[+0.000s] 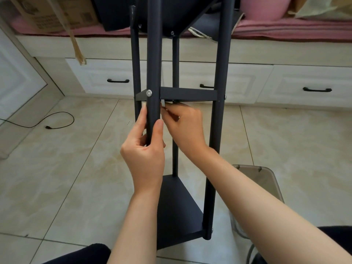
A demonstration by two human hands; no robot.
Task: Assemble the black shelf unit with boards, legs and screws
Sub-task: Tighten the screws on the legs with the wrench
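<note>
The black shelf unit lies tilted away from me, with several round legs and three boards. My left hand [145, 149] grips the nearest leg [153, 60] just below the middle board [188, 93]. A silver screw head [149, 93] shows on that leg at the middle board. My right hand [184, 126] reaches behind this leg and pinches a small silver tool [163, 103] under the middle board. The near board [177, 208] sits by my knees. The far board [167, 14] rests toward the bench.
A white bench with drawers [247, 82] and a pink cushion [285, 27] runs across the back. A cardboard box [57, 14] lies on it at left. A black cable [57, 122] lies on the tiled floor at left. A grey stool [264, 180] stands at my right.
</note>
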